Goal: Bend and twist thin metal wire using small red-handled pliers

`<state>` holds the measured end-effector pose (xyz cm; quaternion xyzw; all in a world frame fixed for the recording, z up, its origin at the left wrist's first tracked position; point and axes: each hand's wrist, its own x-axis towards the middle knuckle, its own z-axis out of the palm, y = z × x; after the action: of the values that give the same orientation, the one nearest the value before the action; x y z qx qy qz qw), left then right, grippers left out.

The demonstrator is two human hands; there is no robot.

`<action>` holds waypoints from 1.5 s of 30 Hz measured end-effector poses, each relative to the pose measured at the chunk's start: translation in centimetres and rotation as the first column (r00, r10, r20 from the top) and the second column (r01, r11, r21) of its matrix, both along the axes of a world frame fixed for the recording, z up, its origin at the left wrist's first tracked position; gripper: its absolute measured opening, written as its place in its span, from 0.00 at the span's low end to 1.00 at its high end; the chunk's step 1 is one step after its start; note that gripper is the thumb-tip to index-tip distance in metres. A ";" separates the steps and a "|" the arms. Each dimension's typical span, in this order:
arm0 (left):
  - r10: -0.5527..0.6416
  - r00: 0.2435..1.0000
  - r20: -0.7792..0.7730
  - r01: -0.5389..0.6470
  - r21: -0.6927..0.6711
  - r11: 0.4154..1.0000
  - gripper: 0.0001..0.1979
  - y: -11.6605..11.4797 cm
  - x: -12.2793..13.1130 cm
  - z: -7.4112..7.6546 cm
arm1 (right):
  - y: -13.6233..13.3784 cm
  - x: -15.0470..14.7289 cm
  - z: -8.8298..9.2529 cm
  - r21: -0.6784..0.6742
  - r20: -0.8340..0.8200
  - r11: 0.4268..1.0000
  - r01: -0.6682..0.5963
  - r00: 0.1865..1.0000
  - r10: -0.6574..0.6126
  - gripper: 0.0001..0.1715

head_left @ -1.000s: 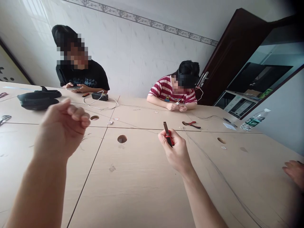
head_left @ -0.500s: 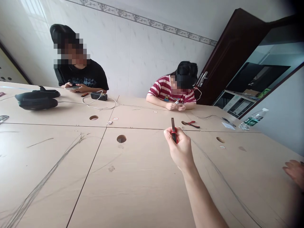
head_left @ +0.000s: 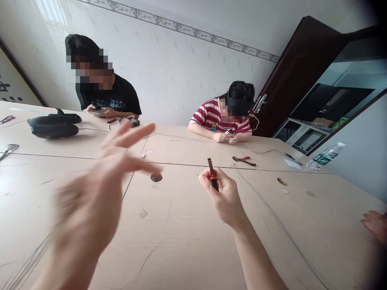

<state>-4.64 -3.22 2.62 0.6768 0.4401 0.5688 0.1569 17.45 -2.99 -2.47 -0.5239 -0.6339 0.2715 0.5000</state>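
Observation:
My right hand (head_left: 225, 197) is closed around pliers (head_left: 213, 177) with a red and black handle, seen nearly edge-on. Their narrow metal end points up and away from me, above the table. On the left my left hand (head_left: 96, 193), smeared by motion, is raised over the tabletop (head_left: 187, 225). Its fingers are apart and I see nothing between them. Below its wrist lies a bundle of thin grey wires (head_left: 28, 262), partly hidden by that arm. A thin dark strand (head_left: 147, 257) shows between my arms.
Red-handled pliers (head_left: 244, 160) lie beyond my right hand. Farther right stands a tilted water bottle (head_left: 326, 156). Long wires (head_left: 278, 217) cross the right side. A black headset-like object (head_left: 54, 125) rests far left. Two people sit opposite; another person's hand (head_left: 376, 225) shows at right.
My left hand has come into view from the lower left, over the wires. My right hand has shifted slightly left and down with the pliers. The camera view has moved a little.

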 end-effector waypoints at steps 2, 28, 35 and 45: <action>-0.081 0.997 -0.018 0.078 -0.132 0.988 0.17 0.5 1.2 -0.7 | -0.2 -0.2 0.0 -0.015 -0.007 1.000 -0.026 1.000 0.026 0.11; -0.470 0.214 0.856 0.933 -0.321 -0.160 0.25 2.0 5.9 -4.8 | -0.3 0.0 0.4 0.055 -0.012 0.998 0.009 1.000 -0.009 0.12; -0.402 -0.021 0.915 0.999 0.005 -0.040 0.22 1.5 3.7 -2.7 | -0.2 -0.4 0.1 -0.011 -0.005 1.000 -0.004 1.000 0.004 0.11; -0.249 0.434 0.866 0.475 0.015 0.880 0.19 2.3 3.5 -0.8 | -0.5 -1.5 -0.3 0.029 0.021 0.992 -0.119 0.993 0.118 0.10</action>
<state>-1.12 -0.92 1.87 0.3677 0.2130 0.7211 0.5473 15.92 -3.54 -2.77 -0.4803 -0.6729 0.2860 0.4845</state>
